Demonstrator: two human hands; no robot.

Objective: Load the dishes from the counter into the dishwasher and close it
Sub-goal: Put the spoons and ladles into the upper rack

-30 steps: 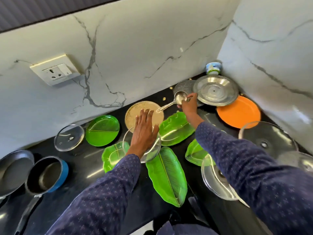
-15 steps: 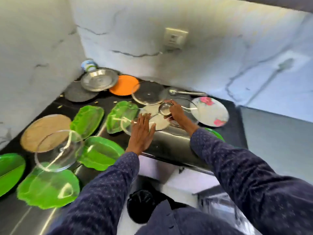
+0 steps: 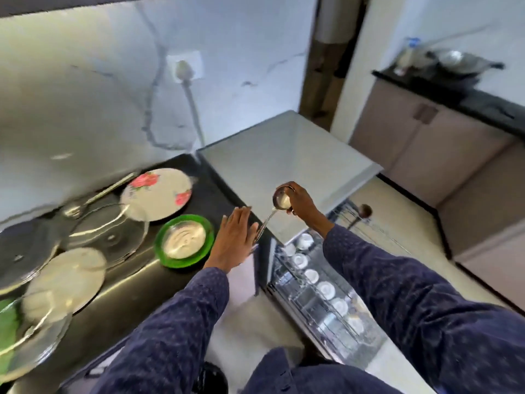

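My right hand (image 3: 302, 201) grips a steel ladle (image 3: 281, 199) by its bowl, the handle pointing down and left, held above the grey dishwasher top (image 3: 287, 163). My left hand (image 3: 237, 240) is flat with straight fingers over the counter's right end, holding nothing. Below my right arm the dishwasher's pulled-out rack (image 3: 321, 282) holds several white cups. On the black counter (image 3: 207, 183) lie a flowered white plate (image 3: 157, 193), a green plate with a steel bowl on it (image 3: 184, 240), glass lids (image 3: 110, 237) and steel plates (image 3: 68, 277).
A marble wall with a plugged-in socket (image 3: 184, 65) backs the counter. A second ladle (image 3: 93, 196) lies near the wall. Across the tiled floor stands another counter with pots (image 3: 454, 64) over beige cabinets (image 3: 426, 132). A dark ladle (image 3: 363, 211) sticks up in the rack.
My view has swung right from the counter corner to the dishwasher. My right hand has carried the ladle from the dishes to above the dishwasher, and my left hand has left the glass lid.
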